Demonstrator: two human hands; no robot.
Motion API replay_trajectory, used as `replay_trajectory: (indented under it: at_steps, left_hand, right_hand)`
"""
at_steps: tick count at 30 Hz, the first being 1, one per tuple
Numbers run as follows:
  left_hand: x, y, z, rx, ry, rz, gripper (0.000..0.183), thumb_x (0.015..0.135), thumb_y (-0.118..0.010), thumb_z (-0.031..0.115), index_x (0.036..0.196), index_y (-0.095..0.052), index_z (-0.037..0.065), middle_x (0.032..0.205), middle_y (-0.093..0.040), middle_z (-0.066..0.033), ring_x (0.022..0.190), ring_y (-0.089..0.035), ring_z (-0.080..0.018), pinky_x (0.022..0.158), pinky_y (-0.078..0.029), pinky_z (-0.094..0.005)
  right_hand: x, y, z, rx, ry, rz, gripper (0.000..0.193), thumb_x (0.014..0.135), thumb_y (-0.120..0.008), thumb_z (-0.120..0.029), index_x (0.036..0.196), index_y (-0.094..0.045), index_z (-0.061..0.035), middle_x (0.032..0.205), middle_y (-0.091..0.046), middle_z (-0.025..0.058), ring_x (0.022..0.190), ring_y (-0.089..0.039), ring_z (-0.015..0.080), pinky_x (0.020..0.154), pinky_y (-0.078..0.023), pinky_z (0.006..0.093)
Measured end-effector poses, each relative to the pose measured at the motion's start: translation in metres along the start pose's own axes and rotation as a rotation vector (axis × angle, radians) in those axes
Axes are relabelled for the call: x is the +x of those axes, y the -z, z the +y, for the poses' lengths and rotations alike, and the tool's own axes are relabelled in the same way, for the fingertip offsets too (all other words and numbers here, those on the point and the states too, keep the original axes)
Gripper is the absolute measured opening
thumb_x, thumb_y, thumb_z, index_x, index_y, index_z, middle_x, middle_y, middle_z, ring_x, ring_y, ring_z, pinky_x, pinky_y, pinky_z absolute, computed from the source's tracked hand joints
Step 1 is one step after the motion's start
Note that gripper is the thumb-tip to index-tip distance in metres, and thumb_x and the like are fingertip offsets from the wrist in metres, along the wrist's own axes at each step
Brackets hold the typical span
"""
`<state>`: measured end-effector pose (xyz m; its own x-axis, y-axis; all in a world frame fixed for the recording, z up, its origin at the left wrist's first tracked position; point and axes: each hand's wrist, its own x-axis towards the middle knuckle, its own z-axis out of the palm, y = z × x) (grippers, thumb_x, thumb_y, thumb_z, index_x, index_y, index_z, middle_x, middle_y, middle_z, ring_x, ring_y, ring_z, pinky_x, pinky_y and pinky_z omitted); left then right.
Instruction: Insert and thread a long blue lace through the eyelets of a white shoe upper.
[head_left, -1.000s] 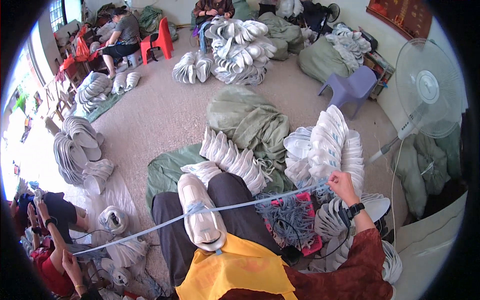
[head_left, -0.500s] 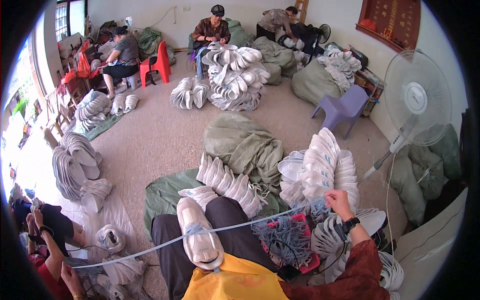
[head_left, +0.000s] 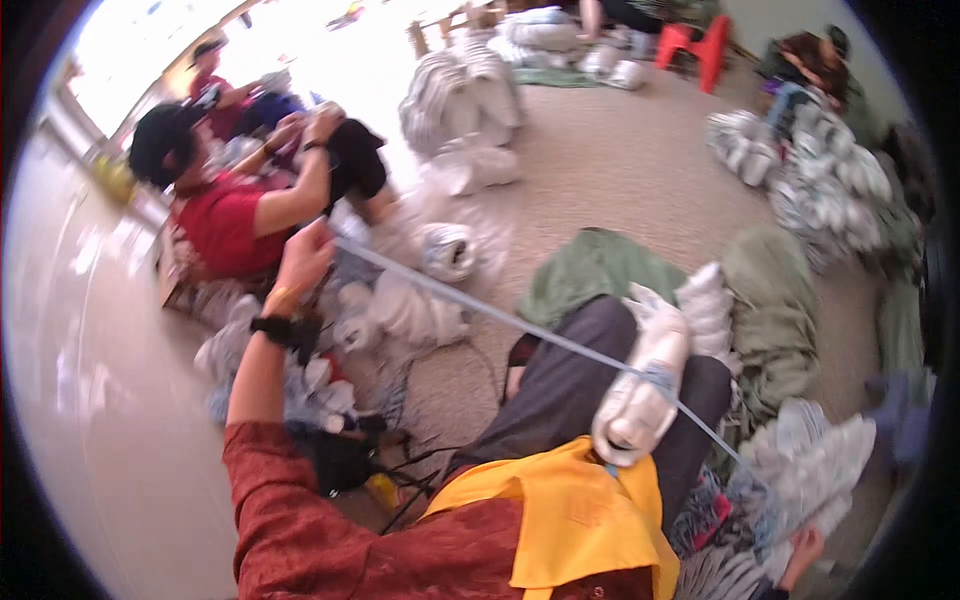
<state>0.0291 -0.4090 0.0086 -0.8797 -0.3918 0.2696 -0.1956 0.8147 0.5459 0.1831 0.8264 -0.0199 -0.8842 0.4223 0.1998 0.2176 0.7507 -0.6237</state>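
Note:
A long pale blue shoelace (head_left: 480,305) is drawn taut in a slanting line across my lap. My left hand (head_left: 306,255), raised at the left, has its fingers closed on one end. At the lower right my right hand (head_left: 803,550), blurred and partly seen, is closed near the other end, beside a tangle of pale blue laces (head_left: 750,495). A white shoe (head_left: 635,415) rests on my thighs, toe and heel lying lengthwise between my knees and my yellow apron (head_left: 590,515). The shoelace crosses the shoe's middle, where a bluish bunch shows.
A co-worker in red (head_left: 230,230) sits close to my left hand, another person behind. White shoe bundles (head_left: 410,305) lie below that hand, near a black bag (head_left: 335,455). Stacked white shoes (head_left: 815,450) stand at right, beside a green sack (head_left: 770,310). A red chair (head_left: 695,50) is far off.
The view has swung left. My left hand has risen, keeping the shoelace stretched, and my right hand now sits at the lower right. The shoe stays on my lap.

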Motion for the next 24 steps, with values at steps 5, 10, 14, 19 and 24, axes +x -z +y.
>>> replay_trajectory:
  at_steps: [5,10,14,19,24]
  left_hand:
    - [-0.008,0.064,0.072,0.179,0.106,-0.005,0.01,0.086,-0.065,0.007,0.091,-0.061,-0.001,0.073,-0.061,-0.0129,0.067,-0.06,-0.0187,0.066,-0.05,-0.0352]
    - [-0.01,0.081,0.043,0.174,0.099,0.017,0.011,0.087,-0.067,0.008,0.091,-0.062,0.0,0.072,-0.061,-0.0116,0.066,-0.06,-0.0182,0.064,-0.05,-0.0353]
    - [-0.035,0.078,-0.028,0.139,0.119,0.046,0.013,0.087,-0.07,0.01,0.089,-0.062,0.001,0.07,-0.06,-0.0089,0.065,-0.057,-0.0161,0.063,-0.049,-0.0351]
    - [-0.006,0.093,0.014,0.151,0.095,-0.128,0.008,0.087,-0.067,0.006,0.086,-0.061,0.003,0.068,-0.057,-0.0034,0.065,-0.054,-0.0092,0.058,-0.045,-0.03]
    - [0.015,0.07,0.031,0.143,0.009,-0.22,0.008,0.09,-0.061,0.003,0.084,-0.057,0.0,0.065,-0.054,-0.0023,0.062,-0.05,-0.007,0.054,-0.042,-0.0292]
  right_hand:
    - [-0.022,-0.111,-0.061,-0.398,-0.068,-0.103,0.028,0.094,-0.069,-0.02,0.11,-0.074,0.0026,0.092,-0.075,0.0215,0.081,-0.071,0.0354,0.072,-0.054,0.043]
    - [-0.011,-0.085,-0.056,-0.532,-0.096,-0.071,0.028,0.094,-0.069,-0.024,0.108,-0.078,-0.0011,0.095,-0.077,0.0209,0.084,-0.073,0.0356,0.079,-0.055,0.0471]
    - [0.072,-0.023,-0.016,-0.467,0.108,-0.059,0.02,0.095,-0.067,-0.017,0.107,-0.073,-0.0022,0.089,-0.07,0.0126,0.076,-0.067,0.0252,0.066,-0.054,0.038]
    - [0.011,-0.063,0.018,-0.217,-0.061,0.01,0.014,0.091,-0.067,-0.01,0.088,-0.069,0.0041,0.069,-0.064,0.0103,0.052,-0.059,0.0157,0.052,-0.051,0.0339]
    - [0.056,-0.133,-0.104,-0.398,0.174,-0.336,0.031,0.094,-0.066,-0.019,0.072,-0.07,0.0017,0.057,-0.062,0.0054,0.055,-0.064,0.0154,0.051,-0.048,0.0307]
